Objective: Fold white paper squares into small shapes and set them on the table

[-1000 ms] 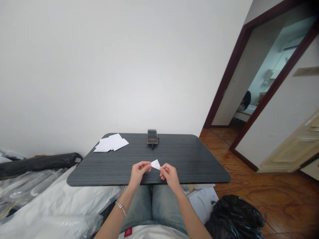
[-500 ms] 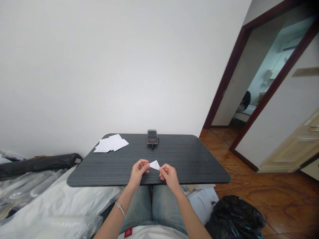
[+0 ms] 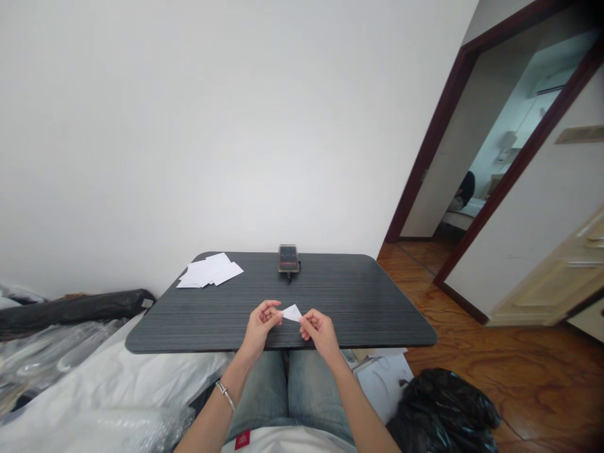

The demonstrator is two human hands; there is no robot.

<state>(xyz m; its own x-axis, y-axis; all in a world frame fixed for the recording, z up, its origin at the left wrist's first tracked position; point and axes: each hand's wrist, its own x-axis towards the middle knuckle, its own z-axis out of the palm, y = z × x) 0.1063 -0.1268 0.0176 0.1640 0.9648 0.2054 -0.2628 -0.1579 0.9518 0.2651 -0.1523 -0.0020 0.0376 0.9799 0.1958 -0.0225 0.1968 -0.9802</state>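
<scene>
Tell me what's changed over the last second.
The small white paper triangle has shifted slightly left, carried by the left hand and right hand, both still pinching it; nothing was let go. The loose white paper sheets and the smartphone stayed put.

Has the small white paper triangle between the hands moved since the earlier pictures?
Yes, slightly toward the person's left: the paper triangle now sits more nearly straight below the phone.

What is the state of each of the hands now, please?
Left hand: closed, pinching one corner of a small white paper triangle.
Right hand: closed, pinching the same triangle from the other side.
</scene>
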